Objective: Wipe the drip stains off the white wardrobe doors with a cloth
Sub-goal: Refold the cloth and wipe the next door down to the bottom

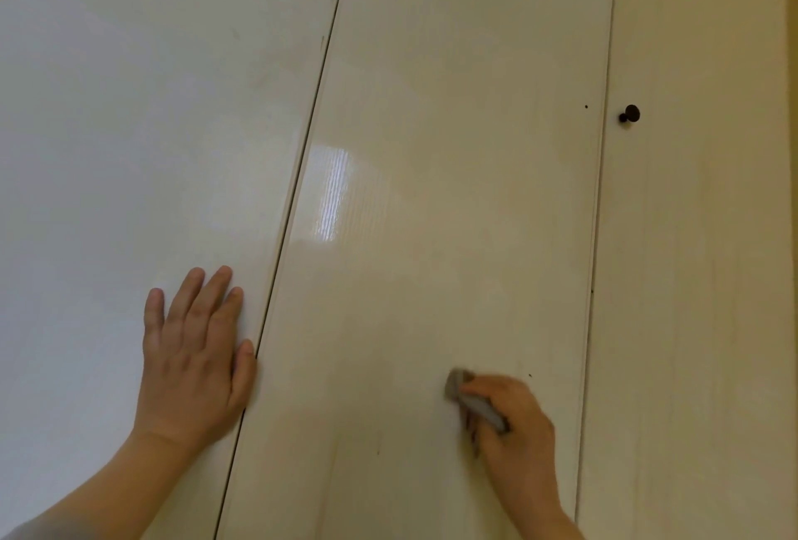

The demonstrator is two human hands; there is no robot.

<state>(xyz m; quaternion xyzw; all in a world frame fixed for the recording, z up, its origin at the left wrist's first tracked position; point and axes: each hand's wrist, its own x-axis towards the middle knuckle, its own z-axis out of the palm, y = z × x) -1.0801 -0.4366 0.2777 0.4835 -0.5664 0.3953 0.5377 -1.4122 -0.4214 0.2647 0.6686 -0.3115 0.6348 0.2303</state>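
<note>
Resting our left hand [194,362] flat on the left wardrobe door [129,129], we had its fingers straight and slightly spread, pointing up the panel. The thumb lay just beside the dark seam that parted this door from the middle door [432,194]. That hand held nothing.

Our right hand [514,423] was lower on the middle door, toward its right edge, with the fingers curled round a small grey cloth [470,399]. The cloth was bunched into a tight wad. One end stuck out at the upper left of the fist and met the door's face, while the rest ran down under the fingers. Hand and cloth were blurred, so we could not tell how the cloth was folded.

A small dark speck [530,375] sat on the door just above the right hand, and a faint short mark [378,449] showed lower down, between our two forearms. Another tiny dark dot [586,106] lay high on the middle door near its right seam. A bright patch of glare [334,194] shone on that door above the left hand. On the right door [691,280] a round dark knob [630,113] stood near the left edge, well above the right hand.
</note>
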